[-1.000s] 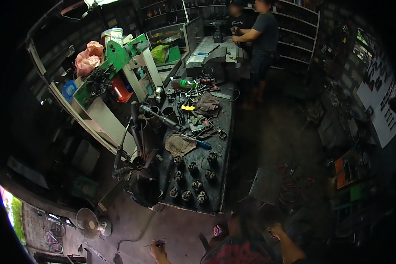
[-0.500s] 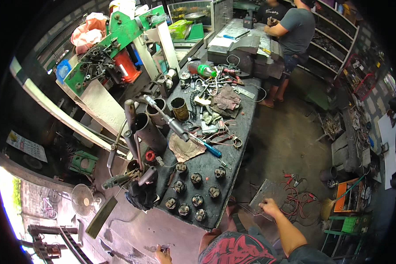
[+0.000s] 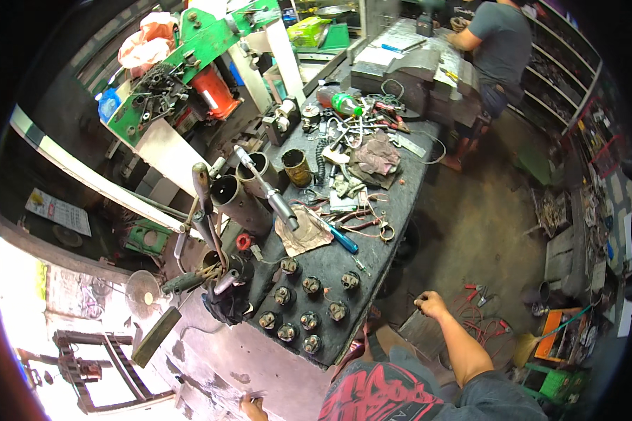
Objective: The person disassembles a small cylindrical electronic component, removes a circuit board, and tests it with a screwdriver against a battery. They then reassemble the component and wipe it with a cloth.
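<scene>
My right hand is raised in front of me, right of the workbench. Its fingers are pinched together, with something small and dark at their tips that I cannot make out. Down at the lower edge, my left hand has its fingers curled; whatever they hold is too small to name. Between the hands, at the bench's near end, stand several small round dark metal parts in loose rows. A blue-handled screwdriver lies beyond them, beside a stained brown cloth.
Metal cylinders and a tool with a grey barrel stand along the bench's left edge. Farther back are a bottle, pliers, cables and a vise. Another person stands at the far end. Red cables lie on the floor at right.
The view has shifted, so the bench items sit slightly differently. My right hand has risen off a flat board, fingers now pinched. My left hand has moved slightly left and lower.
</scene>
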Demonstrator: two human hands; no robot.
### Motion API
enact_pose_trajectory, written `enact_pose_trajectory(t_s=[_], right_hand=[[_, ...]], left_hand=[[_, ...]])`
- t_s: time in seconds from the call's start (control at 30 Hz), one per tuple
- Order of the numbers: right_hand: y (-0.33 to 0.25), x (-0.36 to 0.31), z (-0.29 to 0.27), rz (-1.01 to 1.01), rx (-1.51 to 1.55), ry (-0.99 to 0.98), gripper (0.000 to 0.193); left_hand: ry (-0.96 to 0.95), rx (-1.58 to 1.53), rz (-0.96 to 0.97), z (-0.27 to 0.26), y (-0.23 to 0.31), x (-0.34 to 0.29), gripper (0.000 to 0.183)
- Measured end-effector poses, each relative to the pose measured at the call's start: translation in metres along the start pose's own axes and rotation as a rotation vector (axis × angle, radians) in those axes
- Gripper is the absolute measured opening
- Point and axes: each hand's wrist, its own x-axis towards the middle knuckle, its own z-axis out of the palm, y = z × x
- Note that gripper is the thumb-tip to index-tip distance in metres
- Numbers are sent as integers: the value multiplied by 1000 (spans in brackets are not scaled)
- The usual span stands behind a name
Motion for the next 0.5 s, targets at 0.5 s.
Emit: enact_pose_trajectory(t_s=[0.5], right_hand=[[176,-127,-15,360,170,94,14]], left_hand=[[-253,312,175,30,-36,-3,20]])
